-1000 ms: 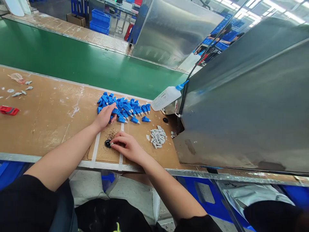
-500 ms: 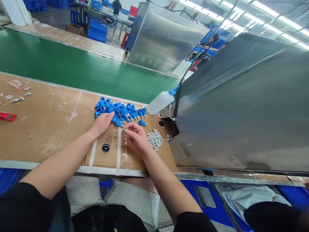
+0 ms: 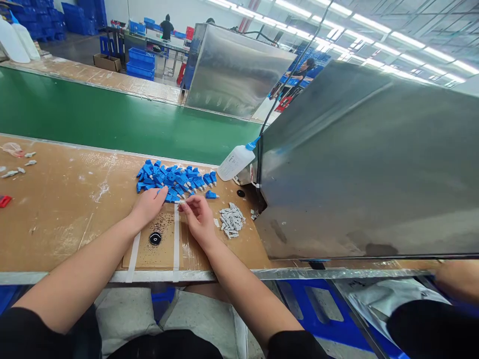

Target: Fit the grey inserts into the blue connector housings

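R hand point(image 3: 201, 218) has thumb + fingertips pinched on a small slim pale-grey piece point(image 3: 180, 202), prob. hard plastic, at the near edge of a pile of small angular blue blocks w/ pale tips point(image 3: 168, 175). L hand point(image 3: 148, 207) is bent at the same edge, fingertips right by one blue block point(image 3: 171, 198); can't tell if it grips it or only touches, contact mostly hidden.

Grey piece looks v. light + stiff, fiddly not heavy; might twist or slip btwn fingertips, so best held by its sides nr the middle. Blocks look light, rigid, smooth: take by the flat sides, off the pale tips, poss. the weaker part.

Heap of slim pale-grey pieces point(image 3: 232, 219) lies R of R hand on the brown board-topped bench point(image 3: 75, 214). Small round glossy black dish point(image 3: 155, 238) sits btwn the forearms, dark specks beside it; white plastic bottle w/ blue nozzle point(image 3: 235, 163) beyond the heap
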### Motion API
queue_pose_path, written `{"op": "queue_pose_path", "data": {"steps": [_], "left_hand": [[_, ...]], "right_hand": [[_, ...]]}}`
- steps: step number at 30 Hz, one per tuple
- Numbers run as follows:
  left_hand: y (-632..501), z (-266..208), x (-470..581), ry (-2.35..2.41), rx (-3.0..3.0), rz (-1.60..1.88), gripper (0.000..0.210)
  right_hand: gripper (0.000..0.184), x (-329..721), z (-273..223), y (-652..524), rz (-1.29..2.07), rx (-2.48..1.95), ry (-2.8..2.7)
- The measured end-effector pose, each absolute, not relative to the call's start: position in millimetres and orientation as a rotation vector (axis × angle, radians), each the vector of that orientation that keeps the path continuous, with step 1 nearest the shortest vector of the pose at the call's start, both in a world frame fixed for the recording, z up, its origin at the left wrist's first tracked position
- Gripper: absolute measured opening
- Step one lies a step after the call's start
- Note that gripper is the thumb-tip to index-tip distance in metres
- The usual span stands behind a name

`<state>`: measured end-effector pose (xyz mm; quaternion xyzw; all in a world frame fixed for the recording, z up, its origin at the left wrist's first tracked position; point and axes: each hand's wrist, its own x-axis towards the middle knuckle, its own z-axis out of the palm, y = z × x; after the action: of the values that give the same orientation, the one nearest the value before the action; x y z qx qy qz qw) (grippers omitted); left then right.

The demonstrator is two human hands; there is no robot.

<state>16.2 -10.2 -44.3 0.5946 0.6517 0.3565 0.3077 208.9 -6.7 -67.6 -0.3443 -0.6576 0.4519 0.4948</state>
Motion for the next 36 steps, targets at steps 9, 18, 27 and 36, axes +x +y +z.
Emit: {"op": "queue_pose_path", "data": {"steps": [9,18,27,36], "left_hand": [[-12,-40,19,1.788,1.633,0.847,0.056],[-15,-33,20,1.845,1.703,0.799,0.056],[-10,-30,20,2.009,1.829,0.642,0.050],[-6,-27,30,2.038,1.901,0.592,0.048]], "right_hand": [[0.017,208,-67,-1,0.901,-0.853,-1.758],[0.016,203,-63,1,0.638,-0.905,-1.978],[0.020,201,-61,-3,0.218,-1.107,-2.451],[0.011,198,-65,0,0.334,-1.134,-2.395]]}}
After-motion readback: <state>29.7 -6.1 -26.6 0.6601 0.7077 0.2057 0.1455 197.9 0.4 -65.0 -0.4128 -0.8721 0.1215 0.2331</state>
